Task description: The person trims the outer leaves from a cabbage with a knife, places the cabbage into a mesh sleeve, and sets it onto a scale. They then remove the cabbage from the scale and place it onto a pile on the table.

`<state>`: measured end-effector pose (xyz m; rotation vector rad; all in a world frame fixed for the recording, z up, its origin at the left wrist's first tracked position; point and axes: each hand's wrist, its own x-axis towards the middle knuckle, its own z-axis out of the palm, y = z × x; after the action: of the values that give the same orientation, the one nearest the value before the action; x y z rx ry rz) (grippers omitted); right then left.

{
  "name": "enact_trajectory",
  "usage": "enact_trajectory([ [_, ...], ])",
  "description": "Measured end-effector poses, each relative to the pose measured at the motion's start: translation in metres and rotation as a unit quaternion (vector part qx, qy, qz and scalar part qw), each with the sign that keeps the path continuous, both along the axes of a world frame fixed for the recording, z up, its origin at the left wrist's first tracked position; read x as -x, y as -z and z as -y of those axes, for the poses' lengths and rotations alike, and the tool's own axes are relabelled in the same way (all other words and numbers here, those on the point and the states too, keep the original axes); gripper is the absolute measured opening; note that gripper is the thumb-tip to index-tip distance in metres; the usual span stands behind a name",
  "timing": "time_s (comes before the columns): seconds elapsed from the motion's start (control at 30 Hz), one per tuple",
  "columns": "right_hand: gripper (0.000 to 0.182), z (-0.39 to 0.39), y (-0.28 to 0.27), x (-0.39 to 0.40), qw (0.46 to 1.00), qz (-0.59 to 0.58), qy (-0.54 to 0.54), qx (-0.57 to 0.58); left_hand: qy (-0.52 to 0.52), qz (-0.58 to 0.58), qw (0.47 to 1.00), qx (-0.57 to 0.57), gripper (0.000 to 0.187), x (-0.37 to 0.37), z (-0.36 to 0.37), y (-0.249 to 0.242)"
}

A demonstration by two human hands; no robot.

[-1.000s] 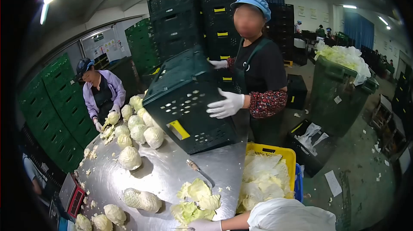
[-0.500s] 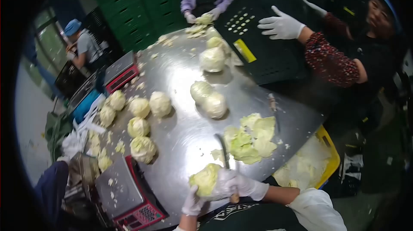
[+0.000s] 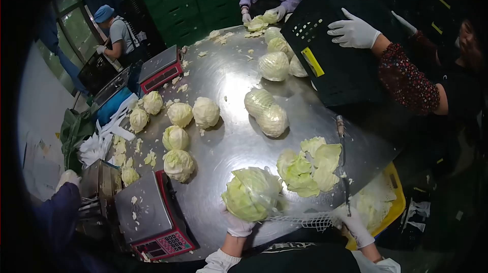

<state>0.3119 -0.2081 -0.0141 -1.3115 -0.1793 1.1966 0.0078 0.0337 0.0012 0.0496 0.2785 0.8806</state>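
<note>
My left hand [image 3: 238, 223] holds a green cabbage [image 3: 250, 194] from below at the table's front edge; clear film partly covers it. White mesh netting [image 3: 305, 220] stretches from the cabbage's base to my right hand [image 3: 354, 225]. The fingers of that hand are closed round a knife [image 3: 346, 191] whose dark blade points up and away, and the netting's end is at them. Loose leaves [image 3: 307, 166] lie beyond, between my hands. A second knife with a wooden handle [image 3: 340, 126] rests on the table behind them.
Netted cabbages [image 3: 266, 113] and bare cabbages [image 3: 206, 112] stand on the metal table [image 3: 229, 141]. A red scale [image 3: 165, 242] is front left, a yellow bin [image 3: 396, 199] at right. Across the table, one co-worker handles leaves; another's gloved hand [image 3: 356, 31] touches a black crate [image 3: 325, 82].
My right hand has moved right with the knife, away from the cabbage, and netting now spans the gap. The cabbage has risen slightly. The view has shifted.
</note>
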Motion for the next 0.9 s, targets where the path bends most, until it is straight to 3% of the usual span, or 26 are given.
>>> enact_trajectory([
  [0.07,0.015,0.014,-0.001,-0.010,0.974,0.102,-0.083,0.187,0.002,-0.158,0.977,-0.144,0.097,0.005,-0.010,-0.006],
  [0.1,0.032,0.014,-0.008,-0.016,0.967,0.130,-0.097,0.194,0.010,-0.157,0.977,-0.140,0.097,0.002,-0.018,-0.009],
  [0.13,0.032,0.007,-0.014,-0.025,0.966,0.128,-0.093,0.203,0.019,-0.215,0.948,-0.232,0.099,-0.007,-0.027,-0.014],
  [0.17,0.039,-0.004,-0.014,-0.019,0.961,0.214,-0.084,0.152,0.030,-0.273,0.902,-0.332,0.102,-0.007,-0.031,-0.018],
  [0.2,0.045,-0.016,-0.016,-0.011,0.944,0.303,-0.073,0.103,0.040,-0.271,0.901,-0.335,0.102,-0.005,-0.032,-0.014],
  [0.27,0.056,-0.043,-0.035,0.003,0.967,0.226,-0.106,0.045,0.060,-0.373,0.778,-0.502,0.102,-0.007,-0.026,0.004],
  [0.3,0.060,-0.060,-0.044,0.012,0.960,0.243,-0.136,0.028,0.070,-0.393,0.716,-0.572,0.104,-0.007,-0.025,0.015],
  [0.33,0.063,-0.075,-0.050,0.023,0.951,0.260,-0.169,0.014,0.078,-0.387,0.719,-0.573,0.104,-0.010,-0.023,0.011],
  [0.4,0.070,-0.101,-0.044,0.047,0.937,0.286,-0.189,-0.068,0.142,-0.439,0.544,-0.701,0.107,-0.014,-0.020,-0.015],
  [0.43,0.070,-0.110,-0.038,0.054,0.938,0.283,-0.188,-0.062,0.172,-0.474,0.512,-0.695,0.108,-0.014,-0.017,-0.026],
  [0.5,0.066,-0.127,-0.028,0.060,0.853,0.475,-0.203,-0.073,0.148,-0.510,0.533,-0.658,0.107,-0.011,-0.003,-0.033],
  [0.57,0.064,-0.129,-0.033,0.059,0.853,0.462,-0.233,-0.071,0.121,-0.550,0.549,-0.618,0.105,-0.012,0.014,-0.028],
  [0.63,0.061,-0.127,-0.043,0.059,0.852,0.448,-0.263,-0.065,0.022,-0.570,0.680,-0.461,0.097,-0.016,0.035,-0.013],
  [0.73,0.059,-0.123,-0.054,0.054,0.863,0.365,-0.349,-0.002,0.019,-0.545,0.722,-0.425,0.091,-0.015,0.042,0.006],
  [0.77,0.056,-0.122,-0.054,0.054,0.866,0.395,-0.307,-0.017,0.022,-0.542,0.725,-0.426,0.091,-0.017,0.042,0.002],
  [0.83,0.055,-0.122,-0.053,0.050,0.866,0.427,-0.260,-0.025,0.039,-0.565,0.634,-0.526,0.090,-0.019,0.040,-0.010],
  [0.9,0.046,-0.131,-0.049,0.048,0.862,0.422,-0.281,-0.012,0.039,-0.552,0.652,-0.518,0.089,-0.018,0.040,0.000],
])
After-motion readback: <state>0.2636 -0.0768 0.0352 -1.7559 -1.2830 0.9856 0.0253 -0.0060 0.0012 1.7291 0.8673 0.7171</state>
